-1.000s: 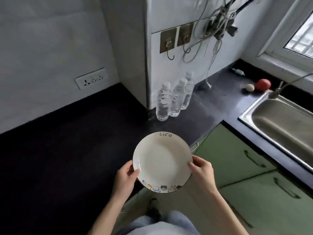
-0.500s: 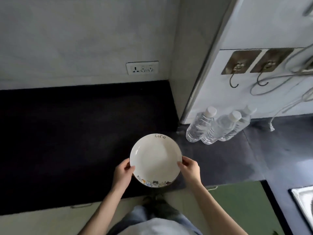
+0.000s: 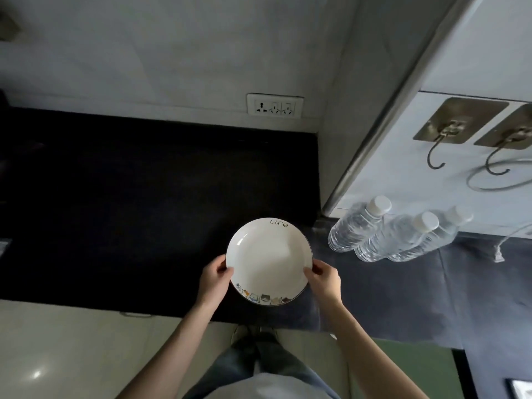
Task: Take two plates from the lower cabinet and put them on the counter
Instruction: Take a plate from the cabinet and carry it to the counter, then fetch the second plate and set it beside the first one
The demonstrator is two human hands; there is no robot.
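White plate face up, "Life" edge away, left hand and right hand grip holding opposite rims

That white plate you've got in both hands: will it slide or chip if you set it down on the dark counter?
The plate looks like glazed ceramic, so probably stiff and chip-prone; lower it flat. Its glossy sheen suggests a slick rim, and the left hand and right hand pinch only opposite edges. It is shallow and round, so it should sit stable on the counter, not roll.
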